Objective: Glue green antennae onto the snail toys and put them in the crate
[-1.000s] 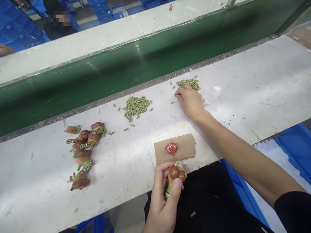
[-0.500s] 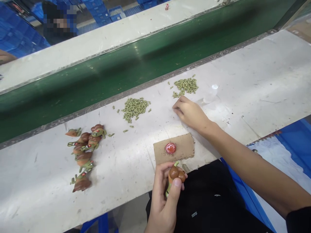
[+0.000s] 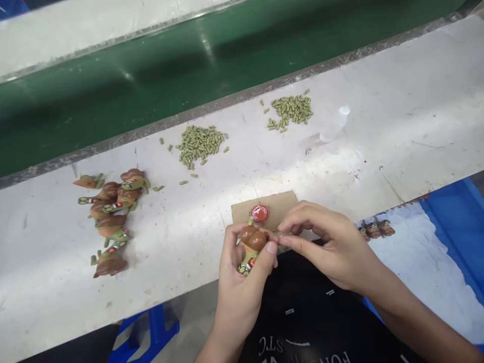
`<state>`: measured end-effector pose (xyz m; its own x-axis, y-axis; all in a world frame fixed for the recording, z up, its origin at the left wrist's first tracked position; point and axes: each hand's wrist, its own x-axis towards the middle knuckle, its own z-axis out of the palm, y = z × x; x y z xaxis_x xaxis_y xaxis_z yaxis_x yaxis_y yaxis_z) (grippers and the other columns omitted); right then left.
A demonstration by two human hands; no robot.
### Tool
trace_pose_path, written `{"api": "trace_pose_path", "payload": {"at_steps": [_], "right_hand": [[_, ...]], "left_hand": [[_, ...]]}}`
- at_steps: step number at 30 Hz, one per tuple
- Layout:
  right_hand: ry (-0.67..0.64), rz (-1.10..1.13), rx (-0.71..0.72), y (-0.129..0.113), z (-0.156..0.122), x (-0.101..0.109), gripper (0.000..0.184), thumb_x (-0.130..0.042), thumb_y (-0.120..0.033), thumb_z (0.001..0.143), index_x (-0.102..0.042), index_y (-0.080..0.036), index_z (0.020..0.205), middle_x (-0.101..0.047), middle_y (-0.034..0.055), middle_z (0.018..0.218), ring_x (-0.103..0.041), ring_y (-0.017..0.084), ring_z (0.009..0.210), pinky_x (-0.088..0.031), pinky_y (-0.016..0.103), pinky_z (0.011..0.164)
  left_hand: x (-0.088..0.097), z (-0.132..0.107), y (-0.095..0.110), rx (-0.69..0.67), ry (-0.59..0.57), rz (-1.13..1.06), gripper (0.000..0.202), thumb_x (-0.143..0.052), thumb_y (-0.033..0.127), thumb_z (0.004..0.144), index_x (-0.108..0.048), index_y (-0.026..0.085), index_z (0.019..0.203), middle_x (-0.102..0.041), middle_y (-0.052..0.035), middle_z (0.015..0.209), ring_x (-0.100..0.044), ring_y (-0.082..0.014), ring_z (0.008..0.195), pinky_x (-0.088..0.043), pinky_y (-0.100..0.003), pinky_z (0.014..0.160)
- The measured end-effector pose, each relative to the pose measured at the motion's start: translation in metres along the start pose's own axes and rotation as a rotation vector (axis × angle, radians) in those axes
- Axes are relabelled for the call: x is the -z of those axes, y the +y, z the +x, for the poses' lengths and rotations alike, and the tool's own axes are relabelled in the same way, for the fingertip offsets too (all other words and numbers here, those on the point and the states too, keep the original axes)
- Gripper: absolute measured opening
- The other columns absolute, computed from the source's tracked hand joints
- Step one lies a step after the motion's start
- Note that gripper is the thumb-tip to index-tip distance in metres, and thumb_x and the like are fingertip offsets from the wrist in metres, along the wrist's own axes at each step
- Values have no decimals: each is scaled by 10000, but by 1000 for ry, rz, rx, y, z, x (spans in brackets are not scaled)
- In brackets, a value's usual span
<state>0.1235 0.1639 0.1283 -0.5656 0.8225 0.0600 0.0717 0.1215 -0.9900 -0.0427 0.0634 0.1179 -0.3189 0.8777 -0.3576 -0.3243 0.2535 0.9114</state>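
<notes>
A small toy figurine (image 3: 252, 241), brown on top with a green and orange body, is gripped in my left hand (image 3: 240, 295), its painted face towards me. A short green peg stands out of its top. Close on its right side, my right hand (image 3: 333, 247) has thumb and forefinger pinched together; whatever sits between the tips is too small to make out. Just beyond both hands lies a piece of cardboard (image 3: 242, 210) bearing a small round dish of red (image 3: 259, 213). Two heaps of little green pegs, a left heap (image 3: 200, 145) and a right heap (image 3: 292, 110), lie farther back.
Several similar figurines (image 3: 109, 222) lie on the left of the white table (image 3: 181, 222). A clear plastic item (image 3: 335, 123) is on the right. Behind runs a green conveyor belt (image 3: 151, 80). At lower right, figurines (image 3: 378, 228) rest on white sheeting in a blue bin (image 3: 457, 222).
My right hand has come back from near the right peg heap to the figurine. My left hand still holds the figurine, now turned face up. The camera view has tilted downward.
</notes>
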Motion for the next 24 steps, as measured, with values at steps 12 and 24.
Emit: {"api": "trace_pose_path", "payload": {"at_steps": [12, 24], "right_hand": [[173, 47, 0, 18, -36, -14, 198, -741, -127, 1095, -772, -316, 1145, -777, 6, 1043, -752, 205, 960, -643, 373, 862], [204, 239, -71, 19, -37, -17, 315, -797, -100, 1023, -803, -340, 1227, -753, 6, 1160, -751, 182, 1085, -656, 315, 956]], "left_hand": [[-8, 3, -3, 21, -24, 115, 271, -881, 335, 1008, -643, 276, 1123, -756, 45, 927, -665, -94, 729, -583, -173, 663], [-2, 1, -6, 40, -52, 84, 259, -885, 344, 1014, -669, 285, 1144, -753, 33, 947, -693, -110, 809, -573, -174, 709]]}}
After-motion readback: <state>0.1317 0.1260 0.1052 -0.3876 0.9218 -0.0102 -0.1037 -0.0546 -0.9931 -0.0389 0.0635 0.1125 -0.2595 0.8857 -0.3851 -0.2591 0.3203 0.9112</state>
